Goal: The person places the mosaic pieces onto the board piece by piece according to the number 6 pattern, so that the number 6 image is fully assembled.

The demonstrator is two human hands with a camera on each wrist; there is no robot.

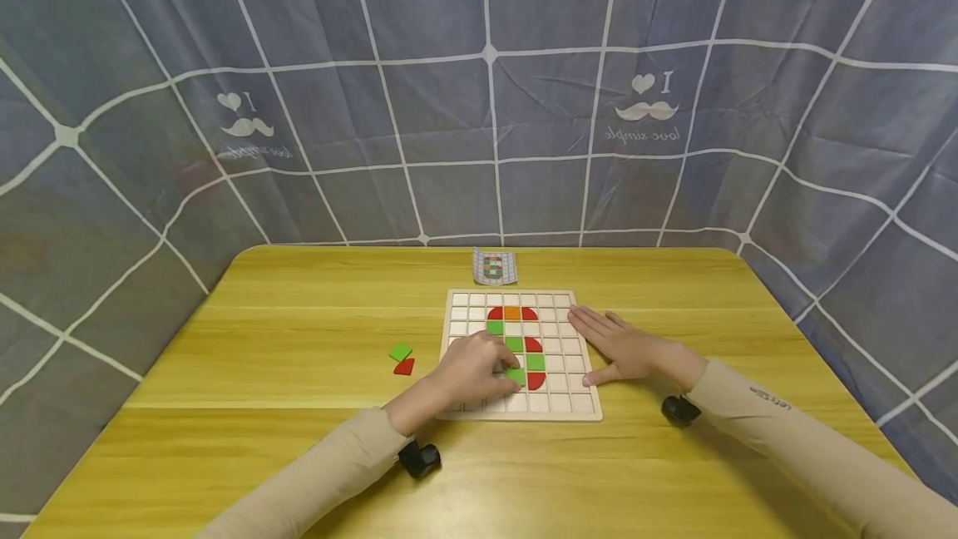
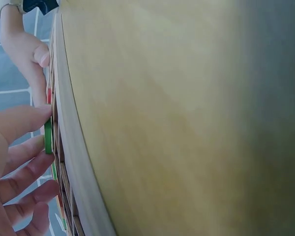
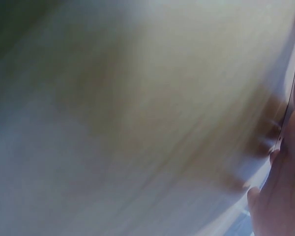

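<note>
A pale wooden grid board [image 1: 560, 407] lies on the table. My left hand [image 1: 473, 366] reaches over its lower middle and pinches a green square tile [image 2: 48, 136] between thumb and fingertips, close over the cells. Red quarter-round tiles [image 1: 535, 381], more green squares [image 1: 535, 362] and an orange square [image 1: 512, 313] sit in the grid, roughly outlining a rounded figure. My left hand covers some cells left of centre. At the board's right edge, my right hand [image 1: 627, 349] rests with fingers extended along the rim, its thumb near the lower right.
Left of the board, a loose green square [image 1: 400, 352] and a loose red quarter-round tile [image 1: 404, 367] lie on the yellow wood-grain table [image 1: 299, 373]. Behind the board stands a small card [image 1: 494, 267] printed with a coloured grid pattern. Grey checked curtain [image 1: 554, 123] surrounds the table's far side.
</note>
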